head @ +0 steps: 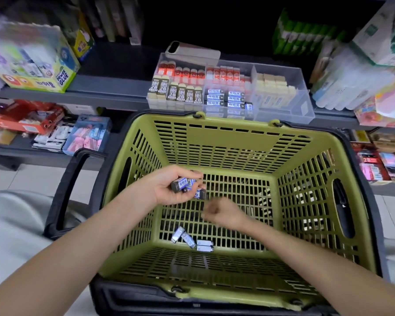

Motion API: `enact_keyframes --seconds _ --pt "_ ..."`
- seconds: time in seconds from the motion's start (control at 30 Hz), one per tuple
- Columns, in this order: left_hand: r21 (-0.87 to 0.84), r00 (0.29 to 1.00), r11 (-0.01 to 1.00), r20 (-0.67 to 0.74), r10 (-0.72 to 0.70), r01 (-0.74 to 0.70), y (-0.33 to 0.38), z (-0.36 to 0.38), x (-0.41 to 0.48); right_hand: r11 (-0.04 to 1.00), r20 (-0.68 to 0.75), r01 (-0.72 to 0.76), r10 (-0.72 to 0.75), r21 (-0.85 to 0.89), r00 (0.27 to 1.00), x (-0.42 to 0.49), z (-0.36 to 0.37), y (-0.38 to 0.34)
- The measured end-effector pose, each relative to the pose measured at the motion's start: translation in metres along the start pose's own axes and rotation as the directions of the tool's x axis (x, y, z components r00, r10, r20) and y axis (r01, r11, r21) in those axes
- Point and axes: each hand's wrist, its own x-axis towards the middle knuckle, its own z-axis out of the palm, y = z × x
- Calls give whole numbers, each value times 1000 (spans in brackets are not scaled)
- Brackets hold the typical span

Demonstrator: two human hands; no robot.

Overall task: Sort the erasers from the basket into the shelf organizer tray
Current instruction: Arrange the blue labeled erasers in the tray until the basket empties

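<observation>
A: Layout?
B: Dark shelf (114, 92) across the back, with boxed stationery at both ends. Green slotted basket (306, 192) in front of it, directly under the camera, with a black handle (71, 190) swung out on the left.
A: Tray?
B: Clear organizer tray (281, 112) on the shelf, just behind the basket's far rim. Left compartments hold red-sleeved and 2B erasers, the middle has blue-label ones, the right has pale ones. A phone (192, 52) lies across the tray's back edge.
A: Hands?
B: Left hand (167, 192) is above the basket's left half, fingers curled round a few blue-label erasers (183, 183). Right hand (224, 213) is just beside it, lower right and motion-blurred. Its fingers look bunched; can't tell if they pinch anything.
A: Remaining stock?
B: Four loose erasers (192, 240) on the basket floor by the near wall, clustered and touching in pairs.
</observation>
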Motion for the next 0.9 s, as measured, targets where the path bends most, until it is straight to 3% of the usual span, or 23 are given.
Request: enact_keyframes --seconds 0.07,0.1,0.3,0.37,0.47,0.53,0.6,0.73,0.8,0.87,0.9 --pt "-19 1000 1000 -15 8 -8 0 1 -2 969 178 -31 76 -244 981 5 24 15" --pt "-26 1000 1000 -9 16 -16 0 2 -3 959 231 -55 122 -277 965 6 34 20" --pt "-29 999 999 -12 40 -40 1 -5 -2 974 356 -50 128 -220 926 8 44 28" --pt "29 998 999 -52 41 -40 1 -3 -3 994 278 -71 92 -84 956 5 28 22" --pt "175 983 980 -140 122 -96 -2 -2 -4 956 -72 -14 36 293 997 -5 -10 -2" --pt "277 972 949 -134 194 -151 -3 -2 -6 851 -311 188 -30 491 950 -12 -34 -23" --pt "320 976 928 -36 214 -192 -4 0 -11 807 -450 384 -167 449 877 -20 -45 -47" --pt "290 965 923 142 222 -255 -3 -1 -23 849 -460 482 -348 215 817 -21 -44 -78" --pt "332 960 901 126 250 -278 -1 -8 -27 770 -361 510 -383 384 850 -19 -47 -77" --pt "364 962 892 62 265 -269 2 -15 -30 551 -245 417 -361 723 900 -13 -43 -66" --pt "359 962 895 28 272 -264 3 -17 -31 531 -198 351 -325 771 925 -8 -37 -58"
